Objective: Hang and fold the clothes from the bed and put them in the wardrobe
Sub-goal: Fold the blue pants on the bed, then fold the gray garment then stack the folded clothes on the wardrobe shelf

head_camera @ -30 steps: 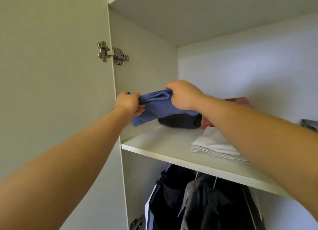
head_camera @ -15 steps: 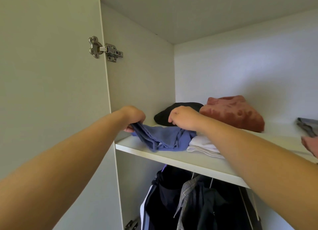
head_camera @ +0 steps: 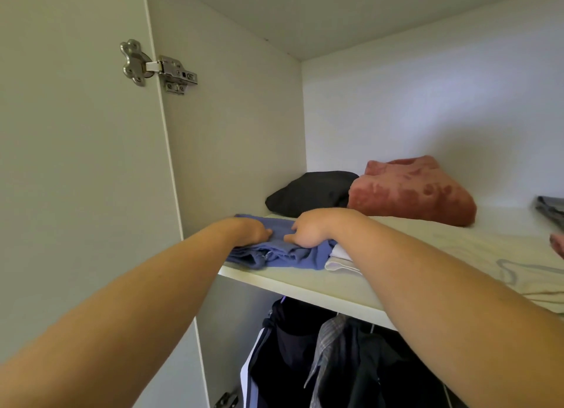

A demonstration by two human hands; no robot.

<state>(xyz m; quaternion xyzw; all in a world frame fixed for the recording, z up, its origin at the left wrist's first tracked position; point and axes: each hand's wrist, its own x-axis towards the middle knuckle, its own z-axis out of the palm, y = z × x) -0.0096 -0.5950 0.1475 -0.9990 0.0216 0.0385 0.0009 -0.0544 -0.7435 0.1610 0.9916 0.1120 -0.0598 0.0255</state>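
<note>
White wardrobe interior here, door swung open with its metal hinge sitting way above the shelf, and the shelf is where everything is happening. So what's changing: a second ago the folded blue garment was being held up in the air over the shelf, stretched between both hands. Half a second ago it was coming down. Now it's lying on the front left corner of the shelf, touching the white folded piece on its right. The left hand and right hand are both sitting on top of it, close together, with fingers bent down into the cloth. Honestly I can't tell if they're pinching a fold or just pressing it flat. Further back on the shelf a black bundle and a reddish fuzzy one are lying side by side against the back wall, and a grey item is peeking in at the far right end of the shelf. Under the shelf, dark clothes are hanging. My read is that this piece is basically put away at this point, with the carrying done and only tidying or letting go left. After that it's probably a trip back to the bed for whatever's remaining. One worry is the front edge of the blue garment, which looks rumpled and is sitting right at the lip of the shelf, so it might be wanting a nudge further in.
</note>
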